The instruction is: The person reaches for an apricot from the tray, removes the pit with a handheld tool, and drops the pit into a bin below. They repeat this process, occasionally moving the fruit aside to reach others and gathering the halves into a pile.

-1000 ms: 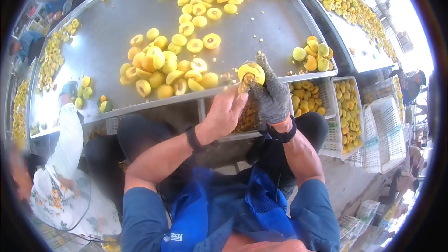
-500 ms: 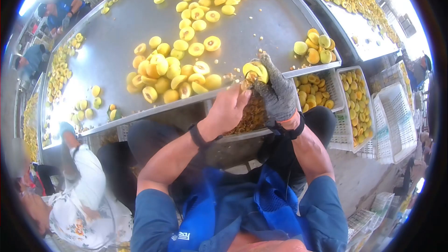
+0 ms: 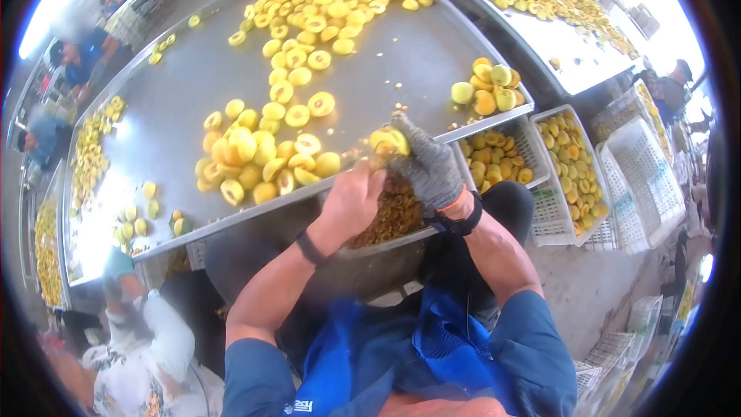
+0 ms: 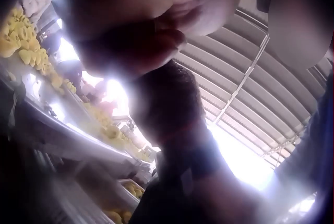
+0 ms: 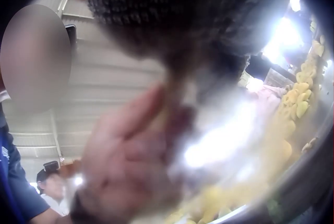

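Observation:
In the head view a yellow fruit (image 3: 388, 142) is gripped by the gloved right hand (image 3: 426, 164), over the table's near edge. The bare left hand (image 3: 353, 199) is at the fruit's left side, its fingers curled and pinching something small at the fruit that I cannot make out. Both hands show close together in the wrist views: the left hand (image 4: 151, 20) beside the dark glove, and the right hand's glove (image 5: 172, 20) above the bare hand, blurred. A pile of cut yellow fruit (image 3: 245, 156) lies left of the hands.
The metal table (image 3: 181, 85) holds more fruit halves (image 3: 324, 8) at the back and a small heap (image 3: 488, 86) at the right corner. Below the hands is a crate of brown bits (image 3: 390, 216). Fruit crates (image 3: 573, 170) stand at right. A person in white (image 3: 147, 347) sits at left.
The head view has shifted, so the table and hands appear moved left. Both hands stay together at the fruit, which has tilted in the glove, its cut face less visible.

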### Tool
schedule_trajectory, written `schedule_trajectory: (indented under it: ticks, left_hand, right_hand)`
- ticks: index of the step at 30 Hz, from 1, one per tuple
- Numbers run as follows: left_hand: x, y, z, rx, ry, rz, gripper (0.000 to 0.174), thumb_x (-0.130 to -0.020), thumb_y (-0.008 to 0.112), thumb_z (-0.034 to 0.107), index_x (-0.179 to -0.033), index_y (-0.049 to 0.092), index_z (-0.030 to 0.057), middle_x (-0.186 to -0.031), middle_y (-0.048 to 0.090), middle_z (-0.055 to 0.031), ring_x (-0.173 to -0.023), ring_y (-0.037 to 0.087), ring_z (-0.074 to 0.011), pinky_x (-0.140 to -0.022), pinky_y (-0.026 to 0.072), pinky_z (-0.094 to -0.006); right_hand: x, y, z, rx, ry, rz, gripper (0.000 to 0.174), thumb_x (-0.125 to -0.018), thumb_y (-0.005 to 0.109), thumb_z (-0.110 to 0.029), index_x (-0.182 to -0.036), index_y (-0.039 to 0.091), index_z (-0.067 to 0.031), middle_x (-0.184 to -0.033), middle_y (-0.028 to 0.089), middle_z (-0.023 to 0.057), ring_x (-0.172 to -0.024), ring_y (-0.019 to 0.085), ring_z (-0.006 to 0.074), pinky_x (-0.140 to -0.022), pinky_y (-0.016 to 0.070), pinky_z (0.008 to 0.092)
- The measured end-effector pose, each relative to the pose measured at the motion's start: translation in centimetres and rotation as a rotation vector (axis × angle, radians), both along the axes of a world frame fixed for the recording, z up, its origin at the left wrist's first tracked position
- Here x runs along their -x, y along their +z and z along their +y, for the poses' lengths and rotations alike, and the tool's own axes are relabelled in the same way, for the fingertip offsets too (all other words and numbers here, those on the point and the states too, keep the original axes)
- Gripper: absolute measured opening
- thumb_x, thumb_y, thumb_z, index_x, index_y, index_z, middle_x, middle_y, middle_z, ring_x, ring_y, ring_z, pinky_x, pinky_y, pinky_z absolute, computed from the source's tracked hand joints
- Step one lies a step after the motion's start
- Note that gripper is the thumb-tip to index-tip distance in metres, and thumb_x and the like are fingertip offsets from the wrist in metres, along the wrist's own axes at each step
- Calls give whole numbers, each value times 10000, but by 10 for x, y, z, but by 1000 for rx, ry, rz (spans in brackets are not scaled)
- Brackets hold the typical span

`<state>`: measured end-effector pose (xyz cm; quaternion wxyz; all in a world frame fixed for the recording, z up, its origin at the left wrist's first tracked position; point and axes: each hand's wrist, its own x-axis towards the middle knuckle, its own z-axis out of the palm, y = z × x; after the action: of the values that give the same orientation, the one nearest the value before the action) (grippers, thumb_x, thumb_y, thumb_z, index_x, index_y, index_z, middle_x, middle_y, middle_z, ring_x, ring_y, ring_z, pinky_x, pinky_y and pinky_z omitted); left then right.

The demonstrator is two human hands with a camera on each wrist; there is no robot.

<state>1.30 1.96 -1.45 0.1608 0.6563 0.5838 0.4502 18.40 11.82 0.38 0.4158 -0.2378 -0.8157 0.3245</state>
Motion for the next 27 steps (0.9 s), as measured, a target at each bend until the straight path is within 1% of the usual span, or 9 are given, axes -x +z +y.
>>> schedule_trajectory:
  ticks: [2, 6, 9, 12, 15, 18, 19, 23, 27]
  left_hand:
    - [0, -2, -3, 24, -5, 5, 218, -1054, 527, 164, -971, 524, -37, -627, 575, -205, -540, 586, -328, -535, 418, -450]
    - [-19, 16, -8, 364, -95, -678, 321, -1105, 469, 282, -911, 503, 28, -554, 499, -49, -413, 475, -169, -398, 380, -338]
    - [-29, 16, -7, 422, -79, -946, 334, -1118, 432, 310, -912, 487, 53, -547, 443, 16, -390, 408, -97, -350, 333, -273]
    - [-28, 20, -5, 466, -18, -988, 327, -1114, 437, 295, -902, 489, 51, -541, 444, 13, -382, 395, -108, -358, 345, -271]
    - [-14, 16, -1, 414, -67, -734, 340, -1103, 464, 287, -896, 500, 20, -552, 475, -22, -421, 464, -133, -404, 382, -308]
    - [1, -9, 7, 128, -48, -220, 320, -1077, 510, 251, -924, 515, -30, -575, 541, -112, -487, 563, -243, -484, 429, -398]
    - [2, -5, 5, 166, 3, -128, 297, -1052, 540, 217, -955, 524, -63, -649, 587, -218, -606, 612, -397, -573, 445, -478]
    - [1, -8, 3, 77, -17, -119, 314, -1046, 553, 231, -921, 538, -56, -725, 589, -277, -698, 574, -496, -616, 446, -498]
    - [-8, 0, 1, 110, 14, -249, 324, -1053, 539, 238, -918, 535, -56, -698, 572, -256, -655, 546, -472, -605, 442, -472]
  right_hand:
    - [-2, -1, 0, 5, 14, -17, 639, -866, 706, 3, -1476, 518, -11, -1301, 670, 210, -1210, 654, 341, -1032, 499, 390]
    - [1, -6, -3, 79, 13, 50, 611, -883, 692, -6, -1469, 519, -11, -1309, 660, 218, -1212, 650, 352, -1042, 489, 399]
    - [13, -11, -8, 90, -54, 101, 604, -891, 691, -17, -1470, 517, -10, -1315, 652, 225, -1218, 646, 357, -1049, 484, 399]
    - [18, -10, -8, 28, -95, 55, 617, -879, 698, -16, -1469, 516, -11, -1317, 649, 229, -1224, 643, 361, -1050, 484, 398]
    - [13, -13, -2, -45, -90, 32, 641, -866, 702, -9, -1477, 508, -7, -1329, 644, 228, -1228, 639, 366, -1051, 484, 401]
    - [8, -10, 1, 72, -26, 9, 660, -855, 701, -2, -1484, 504, -8, -1319, 651, 229, -1223, 641, 372, -1053, 482, 399]
    - [7, -2, 1, 162, 4, -19, 647, -865, 697, 4, -1485, 511, -12, -1320, 666, 214, -1218, 653, 322, -1054, 480, 383]
    - [4, -5, 7, 282, 73, -25, 562, -923, 687, -30, -1463, 535, -1, -1339, 678, 176, -1219, 639, 222, -1047, 483, 359]
    - [8, -7, 4, 278, 51, 38, 531, -955, 677, -77, -1461, 533, 3, -1321, 678, 198, -1216, 649, 257, -1038, 487, 365]
